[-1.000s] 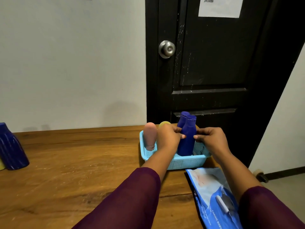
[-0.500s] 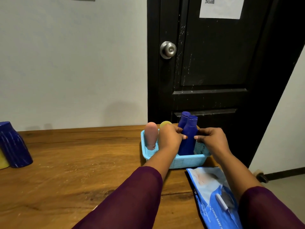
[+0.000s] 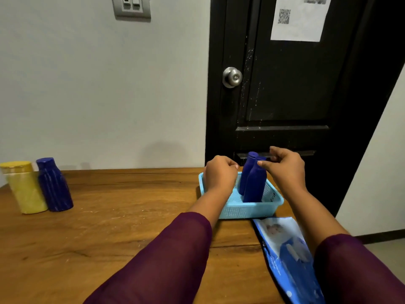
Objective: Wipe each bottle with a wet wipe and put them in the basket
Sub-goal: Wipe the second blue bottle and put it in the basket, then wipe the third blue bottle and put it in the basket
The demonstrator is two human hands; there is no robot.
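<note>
Where wooden table (image 3: 122, 218) meets grey wall (image 3: 87, 95), blue basket (image 3: 241, 210), black door (image 3: 289, 88)

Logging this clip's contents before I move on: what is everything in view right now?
basket: one, light blue, table's far right
basket bottles: two, dark blue, upright in the basket
loose blue bottle: one, dark blue, table's left
yellow bottle: one, yellow, beside the loose blue bottle
wipes pack: one, blue and white, table's near right
table: one, brown wood
door: one, black, behind the basket
knob: one, silver, on the door
paper: one, white, on the door
switch plate: one, grey, on the wall
sleeves: two, maroon
left hand: curled, over the basket
right hand: at the front bottle's cap
</note>
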